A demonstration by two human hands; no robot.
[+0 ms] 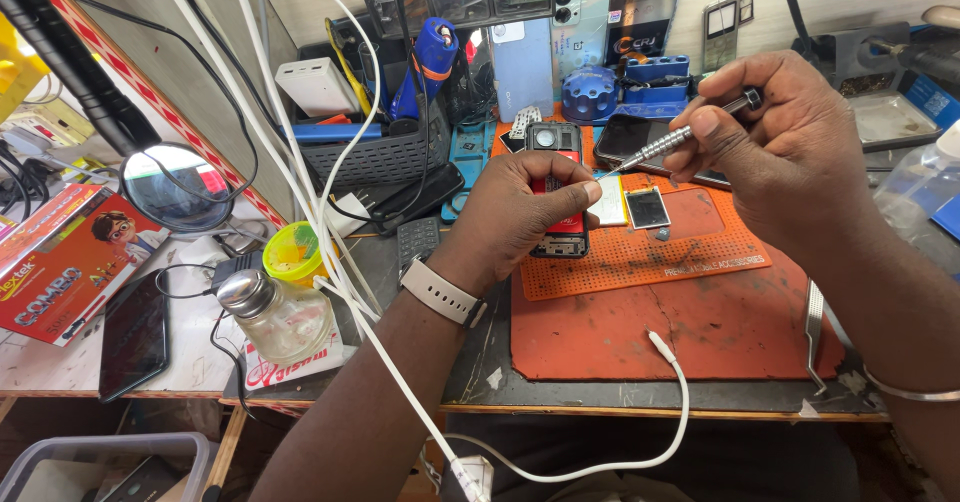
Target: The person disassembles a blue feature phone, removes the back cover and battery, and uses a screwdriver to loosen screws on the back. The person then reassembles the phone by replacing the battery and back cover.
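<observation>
Below me, my left hand (530,207) clamps a small black-and-red phone (560,212) by its long edges, flat on the orange work mat (700,312). My right hand (780,147) pinches a slim metal screwdriver (680,137), its tip near the phone's top right corner. I judge the opened phone light, rigid and fragile; the edges look safest to hold.

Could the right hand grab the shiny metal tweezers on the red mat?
Probably not at once: the right hand already holds a slim silver screwdriver. The shiny metal tweezers lie uncovered on the red rubber mat, just below that wrist.
</observation>
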